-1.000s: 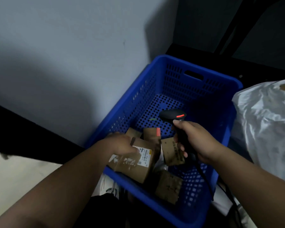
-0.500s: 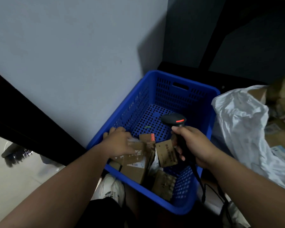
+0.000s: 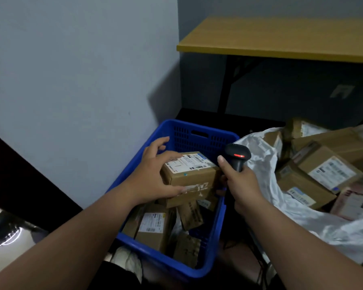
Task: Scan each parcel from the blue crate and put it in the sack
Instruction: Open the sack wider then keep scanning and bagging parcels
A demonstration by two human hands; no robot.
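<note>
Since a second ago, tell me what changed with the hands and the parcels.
The left hand has lifted a cardboard parcel up out of the pile in the blue crate, label facing up, beside the scanner. The right hand still grips the scanner, its red light on. The other parcels remain in the crate.

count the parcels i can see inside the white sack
5 show in the white sack: one at the back, a long box behind, a labelled box in the middle, one in front, a pinkish one at right. More may be hidden underneath.
</note>
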